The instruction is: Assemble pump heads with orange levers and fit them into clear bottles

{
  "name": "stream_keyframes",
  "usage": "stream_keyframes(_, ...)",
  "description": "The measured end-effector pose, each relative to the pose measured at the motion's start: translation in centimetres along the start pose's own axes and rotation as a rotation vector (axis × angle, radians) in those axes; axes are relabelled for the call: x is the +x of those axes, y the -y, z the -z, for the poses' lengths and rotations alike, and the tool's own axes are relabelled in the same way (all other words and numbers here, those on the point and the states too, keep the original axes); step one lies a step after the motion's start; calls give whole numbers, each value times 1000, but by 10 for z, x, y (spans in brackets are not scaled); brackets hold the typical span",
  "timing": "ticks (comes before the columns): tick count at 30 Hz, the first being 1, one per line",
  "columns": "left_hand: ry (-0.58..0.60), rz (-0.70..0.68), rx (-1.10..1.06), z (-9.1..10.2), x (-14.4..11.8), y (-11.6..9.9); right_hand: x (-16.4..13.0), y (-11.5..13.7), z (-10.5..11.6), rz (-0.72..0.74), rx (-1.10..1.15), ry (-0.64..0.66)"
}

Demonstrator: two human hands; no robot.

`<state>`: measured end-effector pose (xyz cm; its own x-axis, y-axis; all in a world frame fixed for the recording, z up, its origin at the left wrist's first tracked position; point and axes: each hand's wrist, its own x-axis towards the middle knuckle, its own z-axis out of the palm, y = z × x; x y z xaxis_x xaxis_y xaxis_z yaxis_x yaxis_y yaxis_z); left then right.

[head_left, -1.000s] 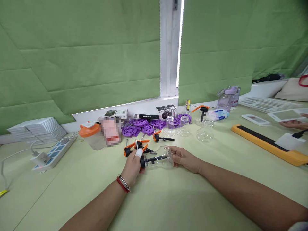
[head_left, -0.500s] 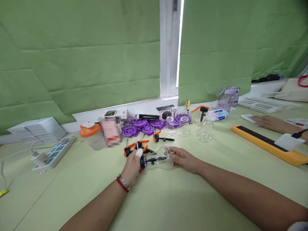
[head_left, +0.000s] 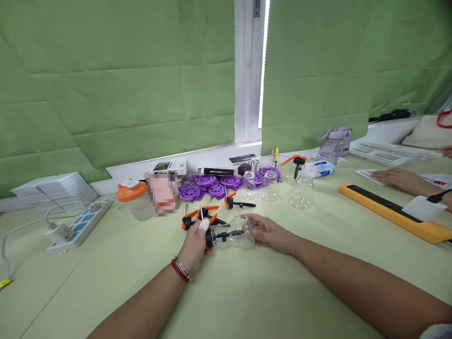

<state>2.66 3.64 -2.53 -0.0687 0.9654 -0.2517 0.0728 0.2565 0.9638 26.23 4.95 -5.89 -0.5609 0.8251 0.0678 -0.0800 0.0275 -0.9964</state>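
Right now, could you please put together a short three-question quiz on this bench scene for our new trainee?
1. True or false: the clear glass bottle between the person's hands stands upright.
2. Which hand grips the black pump cap at the bottle's neck: A) left hand, B) right hand, C) a co-worker's hand?
3. Fill in: the flat round parts piled by the window ledge are ____ in colour.

Key
1. False: it lies on its side, held just above the pale green table.
2. A; the right hand holds the bottle's base end.
3. Purple.
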Motion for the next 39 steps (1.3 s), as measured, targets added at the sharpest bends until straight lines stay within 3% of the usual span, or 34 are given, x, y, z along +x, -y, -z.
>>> stream_keyframes(6,-2,-10,4,1,1,-1,-2,3,-1,81,-67,6)
stream_keyframes(14,-11,-16,3,-2,-5,-4,1,1,0,-28,-86,-35)
stream_keyframes(20,4,-17,-33,1,-2,-3,-4,3,-2,90,-110,7)
stream_keyframes(28,16,-26,-30,-2,-5,-5,-1,-2,1,-22,13,18)
stream_keyframes(34,0,-1,-38,1,-3,-6,-3,1,0,88,-128,38)
stream_keyframes(39,5,-19,-10,-1,-5,-7,-1,1,0,17,-62,26)
